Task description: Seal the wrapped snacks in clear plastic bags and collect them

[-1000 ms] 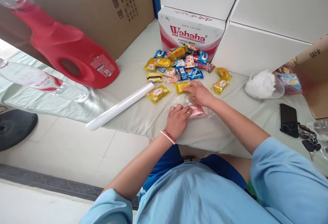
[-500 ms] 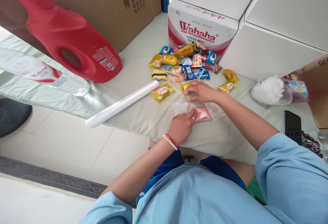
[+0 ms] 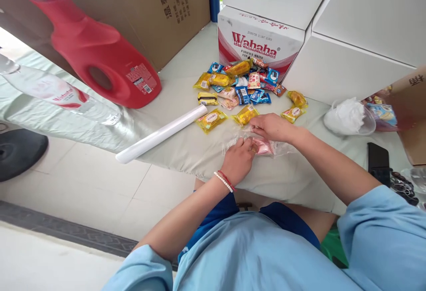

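A clear plastic bag (image 3: 281, 149) with a pink packet (image 3: 264, 147) inside lies on the cloth-covered table near its front edge. My left hand (image 3: 238, 160) presses on the bag's left end, fingers curled on the plastic. My right hand (image 3: 271, 126) rests on the bag's far edge, fingers pinching the plastic. Just beyond it lies a yellow snack packet (image 3: 245, 114). A heap of several wrapped snacks (image 3: 242, 82) in yellow, blue and red spreads behind.
A white roll (image 3: 161, 134) lies diagonally at left, beside a red detergent jug (image 3: 100, 60) and a water bottle (image 3: 60, 98). A Wahaha carton (image 3: 259, 47) and white boxes stand behind. A bowl of white plastic (image 3: 348, 116), a phone (image 3: 378, 163) and keys are at right.
My right hand drew back from the yellow packet onto the bag's far edge, leaving the packet uncovered. My left hand shifted slightly right along the bag.
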The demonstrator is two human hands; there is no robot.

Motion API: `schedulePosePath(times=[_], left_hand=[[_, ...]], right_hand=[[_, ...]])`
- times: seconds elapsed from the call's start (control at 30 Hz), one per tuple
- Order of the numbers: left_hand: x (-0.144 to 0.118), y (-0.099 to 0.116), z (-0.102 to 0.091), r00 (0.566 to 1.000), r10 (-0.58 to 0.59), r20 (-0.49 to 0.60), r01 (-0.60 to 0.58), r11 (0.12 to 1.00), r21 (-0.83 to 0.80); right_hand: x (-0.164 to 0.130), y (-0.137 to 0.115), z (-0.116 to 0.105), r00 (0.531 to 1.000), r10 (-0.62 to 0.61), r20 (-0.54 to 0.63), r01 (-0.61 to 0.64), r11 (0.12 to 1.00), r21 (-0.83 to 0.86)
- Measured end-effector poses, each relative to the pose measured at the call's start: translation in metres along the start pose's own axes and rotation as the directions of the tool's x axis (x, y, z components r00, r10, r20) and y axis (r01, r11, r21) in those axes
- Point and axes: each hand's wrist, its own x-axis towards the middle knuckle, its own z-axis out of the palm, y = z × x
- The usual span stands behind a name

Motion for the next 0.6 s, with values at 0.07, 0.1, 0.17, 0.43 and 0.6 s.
schedulePosePath(times=[0.07, 0.1, 0.17, 0.43, 0.6], left_hand=[[-0.001, 0.002, 0.001, 1.0, -0.028, -0.012, 0.028, 1.0, -0.014], [-0.001, 0.003, 0.003, 0.999, -0.043, -0.011, 0.043, 0.999, -0.024], [-0.003, 0.005, 0.005, 0.997, -0.083, -0.005, 0.083, 0.995, -0.053], [-0.005, 0.008, 0.01, 0.988, -0.152, 0.012, 0.153, 0.984, -0.09], [-0.016, 0.003, 0.017, 0.976, -0.215, -0.038, 0.2, 0.951, -0.236]], right_hand=[[-0.017, -0.015, 0.01, 0.995, 0.082, -0.062, -0.088, 0.991, -0.099], [-0.025, -0.022, 0.017, 0.989, 0.115, -0.093, -0.127, 0.982, -0.139], [-0.04, -0.034, 0.033, 0.978, 0.136, -0.157, -0.166, 0.966, -0.197], [-0.069, -0.054, 0.086, 0.929, 0.134, -0.346, -0.216, 0.953, -0.211], [-0.074, -0.065, 0.104, 0.897, 0.132, -0.422, -0.215, 0.964, -0.157]])
